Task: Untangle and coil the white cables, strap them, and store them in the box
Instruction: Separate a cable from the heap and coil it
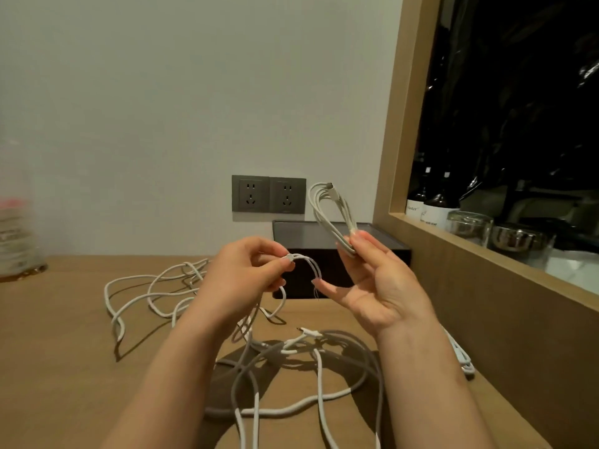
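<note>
Hands before the box [301, 234]: right hand [379, 280] pinches coiled cable [327, 209], left hand [240, 273] pinches loose cable [306, 259].

This looks like a lived-in room, a home or a hotel room rather than a workplace. A grey double wall socket [268, 193] sits in a plain painted wall just above a wooden counter [64, 335]. To the right of the socket, a wood-framed recess [398, 124] holds dark labelled bottles [437, 209], a drinking glass [468, 226] and a steel bowl [515, 238].
</note>
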A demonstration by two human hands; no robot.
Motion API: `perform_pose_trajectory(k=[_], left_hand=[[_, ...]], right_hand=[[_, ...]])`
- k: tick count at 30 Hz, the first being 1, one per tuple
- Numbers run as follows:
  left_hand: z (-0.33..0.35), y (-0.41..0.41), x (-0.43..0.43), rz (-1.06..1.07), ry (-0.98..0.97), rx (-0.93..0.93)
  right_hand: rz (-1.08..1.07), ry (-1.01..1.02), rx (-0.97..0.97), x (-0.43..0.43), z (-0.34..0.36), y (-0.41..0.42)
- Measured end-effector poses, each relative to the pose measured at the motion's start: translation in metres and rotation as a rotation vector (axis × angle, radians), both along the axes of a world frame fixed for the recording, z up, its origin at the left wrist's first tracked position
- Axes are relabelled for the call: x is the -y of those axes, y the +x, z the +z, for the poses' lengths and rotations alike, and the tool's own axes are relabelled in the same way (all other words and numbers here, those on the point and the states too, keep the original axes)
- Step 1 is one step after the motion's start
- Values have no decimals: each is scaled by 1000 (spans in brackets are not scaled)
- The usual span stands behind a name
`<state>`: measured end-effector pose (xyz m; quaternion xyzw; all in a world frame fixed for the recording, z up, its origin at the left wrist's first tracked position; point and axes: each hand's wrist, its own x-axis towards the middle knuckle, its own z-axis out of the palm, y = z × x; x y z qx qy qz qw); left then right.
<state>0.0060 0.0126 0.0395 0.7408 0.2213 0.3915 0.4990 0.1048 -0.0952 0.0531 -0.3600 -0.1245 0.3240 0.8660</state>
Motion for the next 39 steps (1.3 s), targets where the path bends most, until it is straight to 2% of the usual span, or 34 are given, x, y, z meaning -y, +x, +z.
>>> perform_pose_trajectory(k=[5,10,14,16,22,24,28,32,36,39], left_hand=[[-2,-3,-1,-90,80,-118],[-7,-5,-9,-10,182,-246],[-8,-10,-16,67,242,-271],[-7,-12,-18,72,147,-187],[8,-10,-13,-142,-582,418],[12,-11,-10,-177,-715,550],[14,-14,-8,-235,-701,669],[14,-12,0,-346,-602,719],[13,-6,8,-350,-500,742],[11,-6,6,-329,-416,699]], right_hand=[[8,74,-112,-8,-11,6],[-91,31,-39,-7,-16,17],[-157,33,-14,-3,-19,24],[-181,27,-7,-3,-20,27],[-188,17,1,-6,-24,26],[-183,12,-7,-7,-25,25],[-174,7,-19,-7,-25,25],[-136,-6,-13,-10,-25,22],[-90,-49,13,-14,-26,18],[-133,-110,79,-12,-27,19]])
